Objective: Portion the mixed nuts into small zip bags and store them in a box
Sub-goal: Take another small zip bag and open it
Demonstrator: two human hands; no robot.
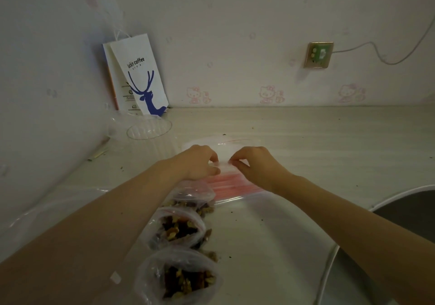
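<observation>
Three small zip bags of mixed nuts stand open in a row on the pale counter: one nearest me point(186, 278), one in the middle point(179, 227), one farther back point(195, 198). Beyond them lies a stack of empty zip bags with pink strips point(233, 184). My left hand point(197, 161) and my right hand point(256, 163) are over that stack, both pinching the top edge of one thin clear bag point(223, 164) between thumb and fingers.
A clear plastic box point(148, 128) sits at the back left, with a white paper coffee bag point(138, 78) leaning on the wall behind it. A metal sink point(400, 213) opens at the right. Nut crumbs dot the counter. A wall socket point(319, 54) has a cable plugged in.
</observation>
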